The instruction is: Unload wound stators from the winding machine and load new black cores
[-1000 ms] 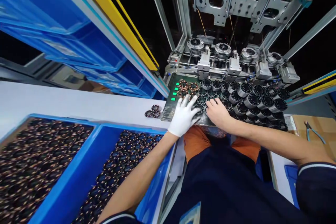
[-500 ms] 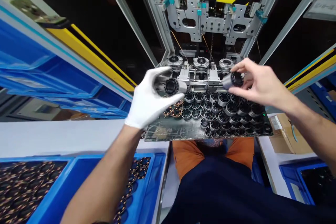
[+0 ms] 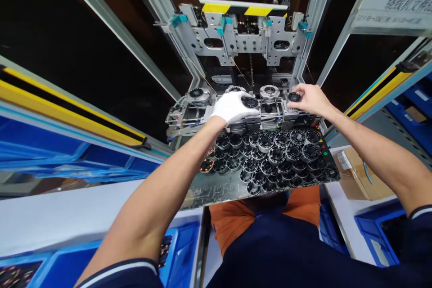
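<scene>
My left hand (image 3: 232,107), in a white glove, is closed round a black-and-silver ring part (image 3: 249,101) beside the middle of the fixture row. Bare, my right hand (image 3: 308,98) pinches another ring part (image 3: 294,97) at the right end of the row. Between the two hands a round metal holder (image 3: 269,92) shows an open centre. A holder at the left (image 3: 198,96) has a black ring in it. Below the hands, many black-and-silver rings (image 3: 277,155) lie stacked on a dark tray (image 3: 216,190), with a few copper-wound ones at their left.
A metal plate with teal clamps (image 3: 248,42) and a yellow-black striped bar (image 3: 229,9) stands behind the fixtures. Metal posts flank it. Blue bins (image 3: 182,247) are at lower left, a cardboard box (image 3: 366,175) at right.
The view has shifted. Both hands have moved with their ring parts to the fixture row, my left hand further right along it. The left holder and the one between my hands now show uncovered.
</scene>
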`<state>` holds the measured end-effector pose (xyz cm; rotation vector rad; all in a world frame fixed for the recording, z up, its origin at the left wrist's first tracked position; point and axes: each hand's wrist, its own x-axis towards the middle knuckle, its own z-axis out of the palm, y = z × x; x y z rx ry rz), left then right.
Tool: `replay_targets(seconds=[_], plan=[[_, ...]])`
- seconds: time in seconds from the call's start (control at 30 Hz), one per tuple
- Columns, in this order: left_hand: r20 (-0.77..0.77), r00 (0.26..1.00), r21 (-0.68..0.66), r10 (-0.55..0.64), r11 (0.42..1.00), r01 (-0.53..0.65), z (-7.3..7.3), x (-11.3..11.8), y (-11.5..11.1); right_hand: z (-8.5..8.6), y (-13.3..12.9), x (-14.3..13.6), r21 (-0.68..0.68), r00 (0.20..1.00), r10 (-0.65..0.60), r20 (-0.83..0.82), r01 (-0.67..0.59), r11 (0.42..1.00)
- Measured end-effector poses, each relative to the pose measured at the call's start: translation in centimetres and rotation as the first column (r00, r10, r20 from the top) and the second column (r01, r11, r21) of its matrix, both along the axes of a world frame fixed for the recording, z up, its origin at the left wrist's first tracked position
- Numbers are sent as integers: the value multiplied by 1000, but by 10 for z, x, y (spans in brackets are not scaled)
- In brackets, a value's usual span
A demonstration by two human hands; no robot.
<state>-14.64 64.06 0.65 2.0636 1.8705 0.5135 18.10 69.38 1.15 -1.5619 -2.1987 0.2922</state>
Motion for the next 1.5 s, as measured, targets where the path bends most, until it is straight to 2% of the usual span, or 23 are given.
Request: replay_targets(seconds=[0.07,0.13,0.2,0.27,0.37,0.43,0.5,0.6,0.67,0.73,0.83,0.87,0.97,1.07,1.13,1.17,1.23,1.27,1.3,1.33,1.37,1.4,1.5], plan=[[35,999,40,14,999,-15,4,-2,-3,6,-1,-1,7,999,-35,4,35,999],[-26,999,-3,27,1000,-27,8,-4,-6,11,-3,-4,-47,996,-61,64,64,997],[-38,998,-39,-57,998,56,9,-6,-6,17,-5,-7,-92,987,-31,158,46,995],[131,984,-32,-120,992,125,7,-9,-4,22,-8,-7,-77,986,-6,166,19,997],[386,916,82,-112,993,86,2,-15,0,32,-12,-3,-24,999,-7,45,8,1000],[440,867,211,-234,965,153,1,-17,3,37,-13,2,7,999,37,-18,-37,999],[426,843,261,-327,937,232,3,-19,5,39,-13,7,58,994,108,-16,-107,993],[458,846,264,-273,951,163,5,-20,11,33,-13,12,127,984,168,-64,-159,979],[496,834,298,-242,950,98,-1,-19,15,22,-13,11,146,974,170,-151,-148,978],[435,878,344,-200,938,43,-13,-16,16,8,-15,8,114,969,138,-204,-117,987],[312,946,253,-91,967,9,-36,-8,8,-7,-17,3,-12,976,47,-214,-51,999],[298,952,240,-65,971,-9,-42,-6,5,-9,-17,2,-36,980,41,-194,-49,998],[311,949,334,-51,941,-59,-52,-5,1,-8,-15,1,8,981,61,-184,-60,998],[301,953,289,-28,955,-64,-48,-9,3,-3,-13,-2,-21,983,18,-180,-22,1000],[265,962,235,-59,972,-5,-39,-11,-1,3,-18,-7,-72,990,1,-143,-11,997],[285,954,250,-95,968,22,-32,-10,-6,7,-24,-11,-90,986,8,-167,-24,996],[431,885,313,-173,949,33,-18,-6,-25,19,-44,-19,-117,929,43,-367,-92,989],[548,803,359,-233,933,26,-12,-3,-38,25,-59,-24,-150,849,62,-526,-164,975],[652,687,398,-323,916,53,-6,1,-53,33,-76,-29,-160,740,74,-669,-241,957],[727,564,424,-392,902,80,-1,4,-69,41,-94,-33,-151,667,102,-738,-310,939],[766,484,427,-423,898,108,4,8,-84,48,-112,-37,-129,611,135,-780,-368,921],[781,432,432,-451,890,149,9,10,-100,56,-129,-40,-108,559,164,-813,-421,901],[768,414,460,-489,871,174,21,15,-135,73,-168,-45,-103,481,204,-853,-538,836]])
